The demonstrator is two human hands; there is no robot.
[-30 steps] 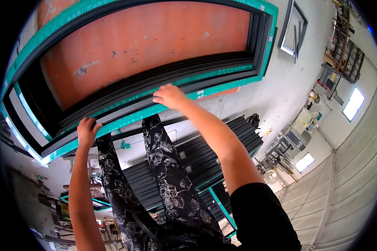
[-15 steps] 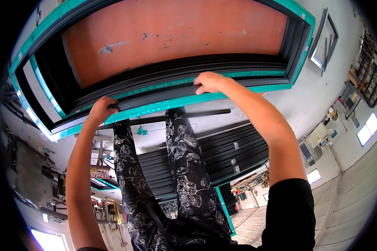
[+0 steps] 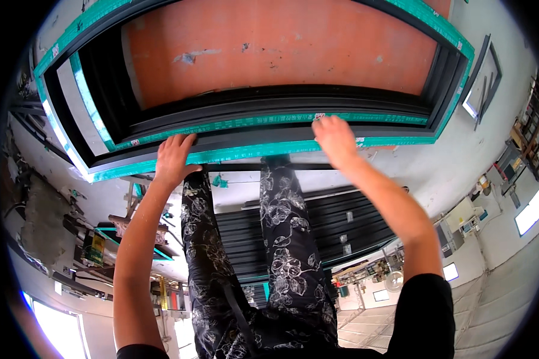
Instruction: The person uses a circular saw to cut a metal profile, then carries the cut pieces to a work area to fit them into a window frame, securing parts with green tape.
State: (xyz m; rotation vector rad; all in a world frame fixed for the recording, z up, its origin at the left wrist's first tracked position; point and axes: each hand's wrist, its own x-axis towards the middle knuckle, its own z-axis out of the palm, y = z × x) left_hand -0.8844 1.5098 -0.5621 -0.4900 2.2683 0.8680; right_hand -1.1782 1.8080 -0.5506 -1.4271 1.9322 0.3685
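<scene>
A large dark grey window frame, edged with green protective film, spans the upper part of the view in front of me. My left hand lies over its near rail towards the left, fingers across the top and thumb at the lower green edge. Further right on the same rail, my right hand has its fingers curled over, with the fingertips by the inner green strip. The underside of both grips is hidden.
An orange-red panel shows inside the frame. Dark long profiles are stacked behind my legs. A small dark frame lies off to the right on the pale floor. Scraps of green film lie near my feet.
The frame appears further right and slightly lower in the view. My left hand has flattened across the rail, and my right hand has shifted right with its fingers curled over it.
</scene>
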